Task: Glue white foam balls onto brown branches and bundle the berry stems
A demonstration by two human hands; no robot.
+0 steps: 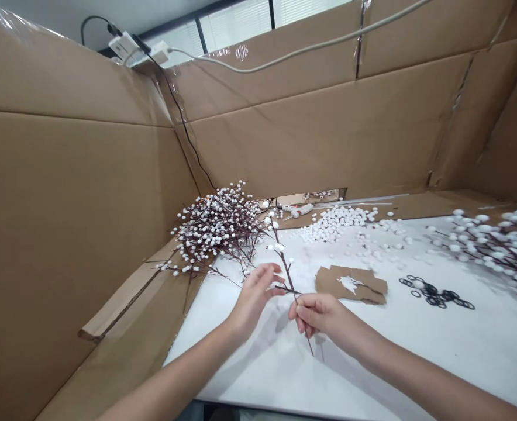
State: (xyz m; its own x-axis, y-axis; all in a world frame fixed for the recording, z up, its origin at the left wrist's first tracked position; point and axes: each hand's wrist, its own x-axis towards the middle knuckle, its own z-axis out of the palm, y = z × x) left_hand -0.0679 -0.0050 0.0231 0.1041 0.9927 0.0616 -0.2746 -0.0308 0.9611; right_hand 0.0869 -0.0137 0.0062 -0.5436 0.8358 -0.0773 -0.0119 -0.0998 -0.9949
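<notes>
My right hand [317,316] pinches the thin dark stem of a berry twig [285,263] that stands up from my fingers, with a few white balls on its tips. My left hand [256,292] is just left of the stem, its fingers curled round a short side branch near the middle of the twig. Both hands hover over the white table [416,351].
A heap of finished twigs with white balls [217,231] lies at the back left. Loose white balls [335,225] are scattered behind, near a glue gun [297,209]. A cardboard scrap with glue [350,283], black rings [436,292] and more twigs [499,242] lie right. Cardboard walls [65,204] surround the table.
</notes>
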